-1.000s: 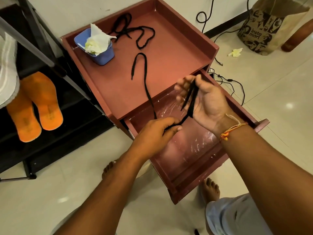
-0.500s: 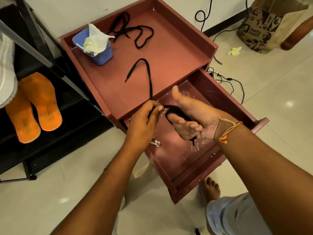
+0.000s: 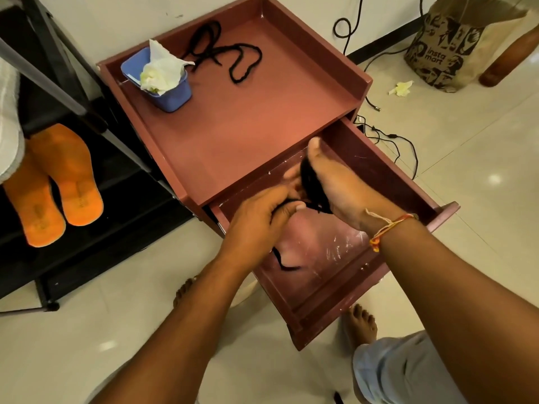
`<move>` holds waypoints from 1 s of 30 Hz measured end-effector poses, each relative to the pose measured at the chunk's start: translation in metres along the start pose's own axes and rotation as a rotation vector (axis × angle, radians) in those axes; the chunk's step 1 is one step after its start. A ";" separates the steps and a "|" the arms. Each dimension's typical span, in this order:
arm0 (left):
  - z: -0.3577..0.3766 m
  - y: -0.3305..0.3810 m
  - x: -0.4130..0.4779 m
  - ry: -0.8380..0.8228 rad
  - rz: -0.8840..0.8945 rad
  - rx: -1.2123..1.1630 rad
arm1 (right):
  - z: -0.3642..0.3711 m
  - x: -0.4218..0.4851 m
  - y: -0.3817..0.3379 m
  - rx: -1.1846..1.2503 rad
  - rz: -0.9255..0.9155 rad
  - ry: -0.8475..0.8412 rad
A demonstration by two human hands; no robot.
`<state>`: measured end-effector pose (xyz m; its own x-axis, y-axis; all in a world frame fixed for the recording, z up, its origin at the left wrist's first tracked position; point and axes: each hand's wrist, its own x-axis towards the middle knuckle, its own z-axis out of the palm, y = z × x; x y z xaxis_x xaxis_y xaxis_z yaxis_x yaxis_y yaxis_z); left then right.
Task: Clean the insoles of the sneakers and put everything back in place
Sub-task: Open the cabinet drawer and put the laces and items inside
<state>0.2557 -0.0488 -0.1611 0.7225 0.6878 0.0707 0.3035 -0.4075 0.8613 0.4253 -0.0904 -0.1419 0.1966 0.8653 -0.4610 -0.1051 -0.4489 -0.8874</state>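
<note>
Pinched the black shoelace [image 3: 310,182] in the left hand [image 3: 256,217] at frame centre, its coil gripped round the right hand [image 3: 338,188] above the open drawer [image 3: 318,322], likely bundling it tidily for stowing. Left the orange insoles [image 3: 67,182] at frame left, seemingly drying.

paper bag [image 3: 443,51] | printed text: "insta mart" | nothing else legible
</note>
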 end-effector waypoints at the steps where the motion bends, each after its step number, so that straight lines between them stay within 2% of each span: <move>1: -0.002 0.000 0.000 0.049 -0.014 -0.041 | 0.003 -0.003 -0.001 -0.105 0.044 -0.064; 3: -0.003 -0.003 0.001 0.128 -0.046 -0.099 | 0.008 -0.009 -0.004 -0.261 0.122 -0.180; 5: -0.004 -0.006 0.003 0.190 -0.056 -0.109 | 0.011 -0.011 -0.007 -0.266 0.184 -0.287; 8: -0.005 -0.006 0.006 0.258 -0.077 -0.165 | 0.004 -0.012 -0.009 0.138 0.269 -0.514; 11: -0.002 -0.010 0.007 0.243 -0.136 -0.205 | -0.007 -0.009 -0.013 0.664 0.213 -0.704; 13: 0.003 -0.012 0.005 0.121 -0.189 -0.148 | -0.010 -0.006 -0.014 0.950 0.097 -0.678; 15: 0.008 -0.012 0.001 -0.069 -0.185 -0.013 | -0.011 -0.001 -0.012 1.135 -0.032 -0.508; 17: 0.012 -0.008 -0.003 -0.217 -0.133 0.061 | -0.013 0.003 -0.009 1.203 -0.101 -0.289; 19: 0.011 -0.004 -0.003 -0.269 -0.117 0.037 | -0.016 0.005 -0.005 1.089 -0.111 -0.077; 21: 0.008 -0.002 -0.003 -0.300 -0.101 0.043 | -0.015 0.008 -0.002 0.790 -0.090 0.133; 23: 0.005 0.000 -0.001 -0.289 -0.075 0.053 | -0.013 0.011 0.002 0.430 -0.053 0.220; 25: 0.000 -0.001 0.002 -0.181 -0.085 -0.007 | -0.009 0.008 0.002 0.140 0.032 0.132; 27: -0.006 -0.003 0.005 -0.029 -0.128 -0.120 | -0.005 0.000 0.000 -0.080 0.153 -0.078; 28: -0.009 -0.004 0.006 0.040 -0.145 -0.183 | -0.003 -0.003 0.000 -0.145 0.209 -0.196; 30: -0.009 -0.004 0.007 0.137 -0.188 -0.310 | 0.002 -0.007 0.000 -0.101 0.283 -0.394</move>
<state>0.2541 -0.0365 -0.1595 0.5760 0.8156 -0.0547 0.2053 -0.0796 0.9755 0.4216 -0.0960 -0.1381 -0.2114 0.7158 -0.6655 -0.0018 -0.6812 -0.7321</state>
